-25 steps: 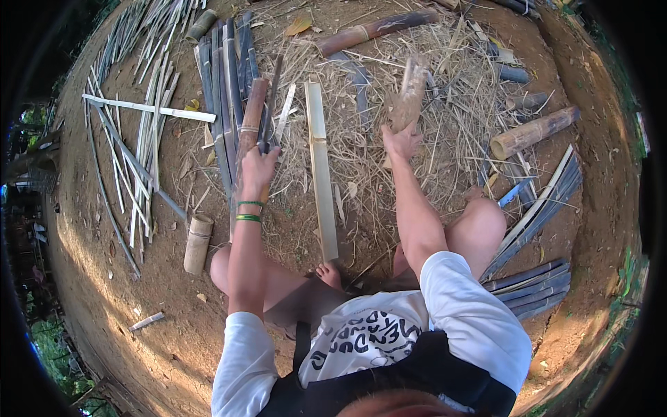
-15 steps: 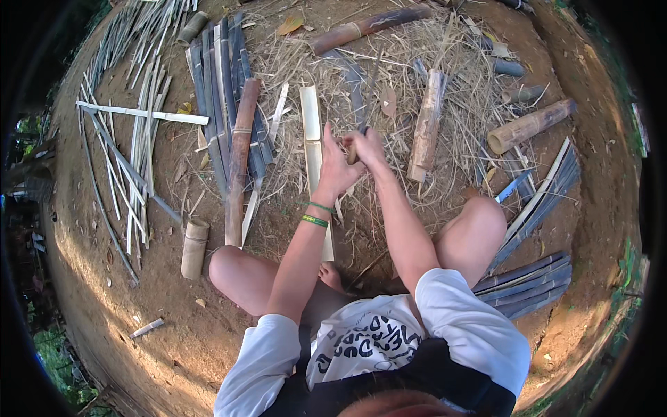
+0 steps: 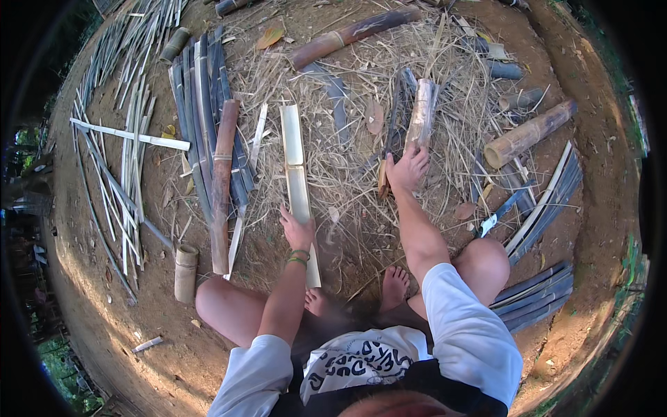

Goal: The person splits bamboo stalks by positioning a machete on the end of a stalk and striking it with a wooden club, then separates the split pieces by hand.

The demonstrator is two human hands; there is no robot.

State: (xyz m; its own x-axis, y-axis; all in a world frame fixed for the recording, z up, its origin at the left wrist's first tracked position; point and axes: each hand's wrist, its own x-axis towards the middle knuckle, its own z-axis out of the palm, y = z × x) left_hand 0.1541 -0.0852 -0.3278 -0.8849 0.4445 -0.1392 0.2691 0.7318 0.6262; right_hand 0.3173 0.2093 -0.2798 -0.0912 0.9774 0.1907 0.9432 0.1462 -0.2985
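Evidently the left grip (image 3: pixel 299 232) is the nearer one to the split bamboo (image 3: pixel 296 184): it lies over the lower half, fingers across the strip's left edge, loosely bent. Whether they close on it, one cannot tell. The strip lies on the ground, hollow side up, its long axis running away from the person, far end leaning a little left; most of it stretches ahead of the grip.

Off to the right, the right grip (image 3: pixel 408 170) is half spread at the near end of a log (image 3: pixel 422 111), thumb beside the handle of a knife (image 3: pixel 383 182); a firm hold on either cannot be made out. The knife lies between strip and log, blade pointing away. By the strip's near end is the left foot (image 3: pixel 316 301). Straw (image 3: pixel 351 163) litters the middle; left of the strip lie a brown tube (image 3: pixel 224 181) and slats (image 3: pixel 203 90).
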